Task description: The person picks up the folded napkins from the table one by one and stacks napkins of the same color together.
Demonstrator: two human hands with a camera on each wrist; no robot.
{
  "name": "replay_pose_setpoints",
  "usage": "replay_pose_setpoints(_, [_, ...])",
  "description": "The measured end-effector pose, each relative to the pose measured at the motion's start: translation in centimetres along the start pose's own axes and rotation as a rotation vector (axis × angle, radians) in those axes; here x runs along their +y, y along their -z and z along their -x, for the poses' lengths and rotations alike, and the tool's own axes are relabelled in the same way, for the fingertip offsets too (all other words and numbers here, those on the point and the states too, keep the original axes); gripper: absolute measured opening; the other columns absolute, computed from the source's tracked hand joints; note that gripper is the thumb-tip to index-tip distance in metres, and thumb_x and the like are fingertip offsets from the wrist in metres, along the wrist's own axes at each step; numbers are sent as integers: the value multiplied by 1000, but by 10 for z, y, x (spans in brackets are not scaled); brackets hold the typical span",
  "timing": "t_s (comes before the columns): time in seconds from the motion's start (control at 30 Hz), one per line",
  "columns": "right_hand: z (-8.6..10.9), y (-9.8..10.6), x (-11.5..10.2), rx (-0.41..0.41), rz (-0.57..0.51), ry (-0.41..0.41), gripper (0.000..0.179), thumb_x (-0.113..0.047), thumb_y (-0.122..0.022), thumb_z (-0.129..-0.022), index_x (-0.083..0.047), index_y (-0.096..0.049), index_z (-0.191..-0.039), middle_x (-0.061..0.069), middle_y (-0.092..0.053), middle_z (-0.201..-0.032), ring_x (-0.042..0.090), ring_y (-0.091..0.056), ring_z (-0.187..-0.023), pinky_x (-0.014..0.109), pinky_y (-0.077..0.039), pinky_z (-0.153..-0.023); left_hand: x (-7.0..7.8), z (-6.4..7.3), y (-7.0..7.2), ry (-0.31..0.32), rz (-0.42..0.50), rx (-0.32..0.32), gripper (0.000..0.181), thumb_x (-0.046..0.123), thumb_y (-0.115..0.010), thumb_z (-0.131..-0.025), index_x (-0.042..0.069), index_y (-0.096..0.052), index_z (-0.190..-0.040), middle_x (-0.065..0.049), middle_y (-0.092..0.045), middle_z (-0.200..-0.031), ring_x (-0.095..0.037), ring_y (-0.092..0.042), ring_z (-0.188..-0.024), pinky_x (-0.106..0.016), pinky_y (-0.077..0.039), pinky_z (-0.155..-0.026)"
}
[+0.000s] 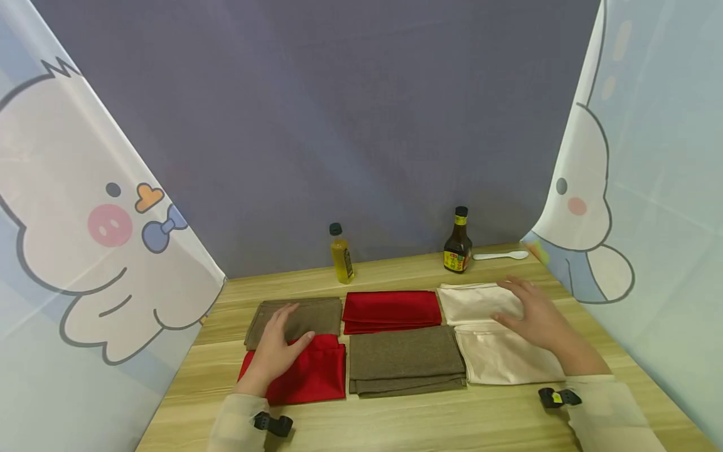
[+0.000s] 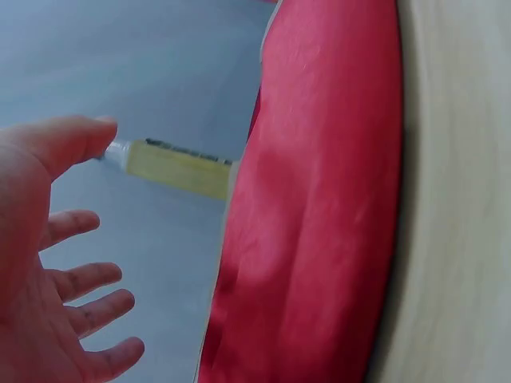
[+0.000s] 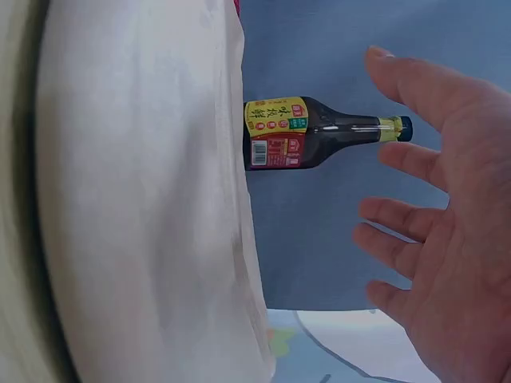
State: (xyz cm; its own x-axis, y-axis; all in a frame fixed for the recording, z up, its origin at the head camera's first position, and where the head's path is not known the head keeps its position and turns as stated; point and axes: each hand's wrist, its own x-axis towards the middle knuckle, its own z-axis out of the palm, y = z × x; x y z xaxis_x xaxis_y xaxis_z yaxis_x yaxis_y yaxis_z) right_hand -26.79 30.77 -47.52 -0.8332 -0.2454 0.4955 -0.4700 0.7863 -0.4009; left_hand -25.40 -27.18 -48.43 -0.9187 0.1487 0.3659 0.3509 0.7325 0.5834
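Observation:
My left hand [image 1: 277, 351], fingers extended and thumb spread, is over the front left red folded cloth [image 1: 316, 376], overlapping the grey-brown folded cloth [image 1: 316, 317] behind it. Nothing is in its grasp; the palm shows bare in the left wrist view. On the other side, my right hand [image 1: 533, 317] hovers with spread fingers over the two cream folded cloths, a back one [image 1: 469, 304] and a front one [image 1: 503, 361]. It too holds nothing. Between the hands lie another red folded cloth [image 1: 390, 311] and, nearer me, a larger grey-brown folded cloth [image 1: 403, 358].
Along the back of the wooden table [image 1: 418, 420] stand a small bottle of yellow oil [image 1: 342, 257] and a dark sauce bottle [image 1: 457, 245]. A white spoon [image 1: 499, 255] lies right of the sauce bottle. Printed curtains flank the table, with a grey curtain [image 1: 339, 125] behind.

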Motion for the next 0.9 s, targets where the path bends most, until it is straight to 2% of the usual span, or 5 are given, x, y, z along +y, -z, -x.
replay_pose_setpoints(0.3, [6,13,1,-18,-37,-6,63,-20,-87,-86,0,-58,-139,35,-53,-141,63,-47,-126,76,-42,-94,13,-6,-15,-12,50,7,64,23,-81,-95,9,-52,-150,-15,-49,-153,-39,-47,-142,-64,-41,-111])
replay_pose_setpoints(0.47, [12,21,4,-34,-64,-56,59,-18,-84,-89,1,-58,-138,33,-52,-140,61,-51,-123,73,-45,-91,20,-11,-23,-30,73,28,58,20,-82,-94,11,-57,-146,-11,-54,-148,-36,-52,-137,-61,-44,-109])
replay_pose_setpoints(0.67, [19,25,13,-22,-59,-74,53,-17,-83,-91,1,-60,-136,29,-56,-137,53,-64,-107,66,-51,-85,29,-16,-33,-47,99,13,54,18,-81,-95,12,-59,-144,-8,-57,-144,-34,-54,-135,-59,-45,-109])
replay_pose_setpoints(0.8, [23,29,18,25,-49,-55,51,-10,-84,-88,3,-62,-132,28,-59,-131,52,-61,-111,64,-47,-86,37,-19,-38,-55,138,-3,54,19,-80,-96,13,-58,-145,-10,-57,-144,-39,-54,-134,-59,-46,-108])
replay_pose_setpoints(0.9, [26,32,22,24,-64,-75,50,-10,-83,-89,4,-62,-131,29,-58,-130,53,-55,-116,65,-45,-87,43,-22,-43,-51,159,-13,54,21,-80,-96,16,-58,-145,-8,-57,-143,-42,-54,-133,-59,-47,-107])
